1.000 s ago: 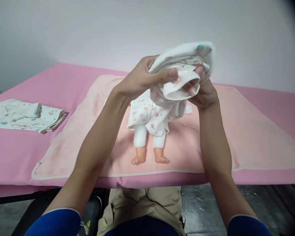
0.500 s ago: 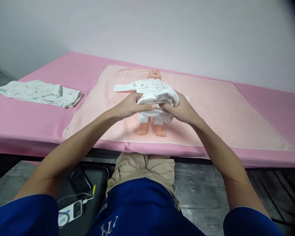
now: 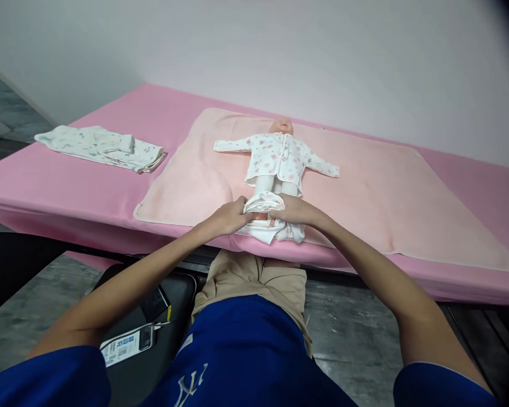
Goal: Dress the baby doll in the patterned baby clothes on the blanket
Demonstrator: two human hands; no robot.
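Note:
A baby doll (image 3: 283, 125) lies on its back on a peach blanket (image 3: 365, 192), head toward the wall. It wears a white patterned jacket (image 3: 275, 155) with both sleeves spread out. Down at the doll's feet, my left hand (image 3: 229, 216) and my right hand (image 3: 299, 211) grip opposite sides of bunched white patterned baby pants (image 3: 265, 200). Some orange of a foot shows inside the gathered cloth. The doll's white-covered legs (image 3: 264, 183) show between jacket and pants; the feet are mostly hidden.
Folded white patterned clothes (image 3: 106, 148) lie on the pink bed cover (image 3: 123, 121) to the left. Below the bed edge, a black seat (image 3: 169, 339) holds a dark phone (image 3: 155, 304) and a white power bank (image 3: 129, 343) with a cable. A wall stands behind the bed.
Both hands have brought the bunched pants down from above the doll's middle to its feet. The jacket front is uncovered, and the feet are now mostly covered.

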